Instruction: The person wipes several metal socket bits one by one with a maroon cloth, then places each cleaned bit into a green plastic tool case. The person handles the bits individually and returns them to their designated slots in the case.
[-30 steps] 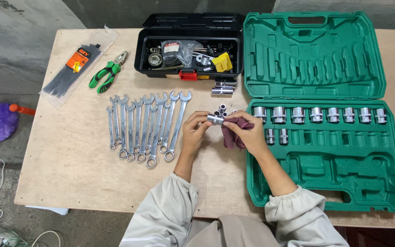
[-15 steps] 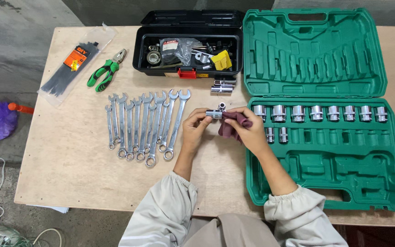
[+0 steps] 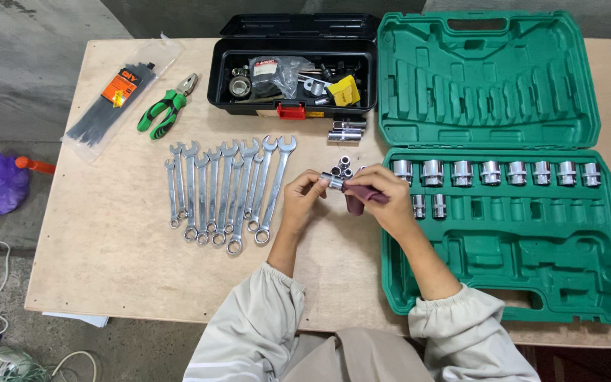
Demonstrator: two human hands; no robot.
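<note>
Sleeves at 6 o'clock, pale grey, both forearms reaching up to table centre. Left hand [image 3: 300, 200] pinches one end of a small chrome socket [image 3: 332, 180], fingers narrow around it. Right hand [image 3: 383, 198] is closed on a dark red cloth [image 3: 357, 201], pressed against the socket's other end. Socket sits between both hands, lifted just off the table [image 3: 107, 240]. Looks light, stiff, smooth steel, likely slippery; best gripped across its round sides with fingertips, cloth adding friction. Just past the hands at 12 o'clock, a few loose sockets [image 3: 343, 165] stand on the wood. At 9 o'clock, a row of wrenches [image 3: 228, 191]. At 3 o'clock, open green case [image 3: 503, 240] with a row of sockets seated in its slots. Farther, at 12 o'clock, black toolbox [image 3: 291, 67], open. At 10 o'clock, green pliers [image 3: 167, 107] and a bag of black cable ties [image 3: 111, 95].
</note>
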